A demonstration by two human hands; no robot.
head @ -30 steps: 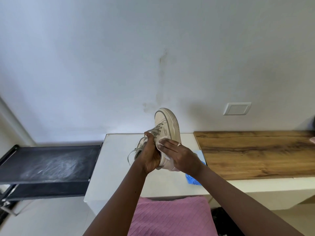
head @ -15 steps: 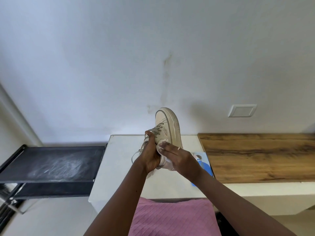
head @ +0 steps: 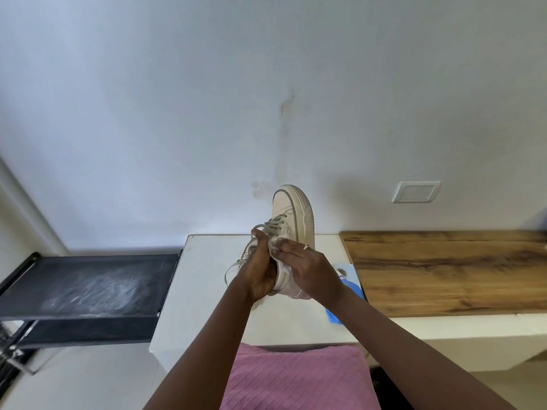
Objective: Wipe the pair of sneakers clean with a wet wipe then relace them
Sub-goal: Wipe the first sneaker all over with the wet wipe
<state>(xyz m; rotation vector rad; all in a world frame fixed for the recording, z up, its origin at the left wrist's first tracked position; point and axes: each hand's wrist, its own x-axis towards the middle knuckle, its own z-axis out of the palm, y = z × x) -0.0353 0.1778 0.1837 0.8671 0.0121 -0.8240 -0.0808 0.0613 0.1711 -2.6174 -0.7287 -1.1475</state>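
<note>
While your left hand (head: 260,270) grips the cream sneaker (head: 291,214), fingers curled round its laced middle, the shoe stands toe-up above the white table (head: 207,291). Your right hand (head: 307,267) lays straight fingers flat on a wet wipe (head: 276,242), pressing it to the shoe's side. A loose lace (head: 232,266) dangles over the table. A blue packet (head: 349,287) lies at the table's right edge, partly behind your right wrist.

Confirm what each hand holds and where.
Left hand grips the sneaker around its laced middle; right hand presses the wet wipe flat against the sneaker's side.
</note>
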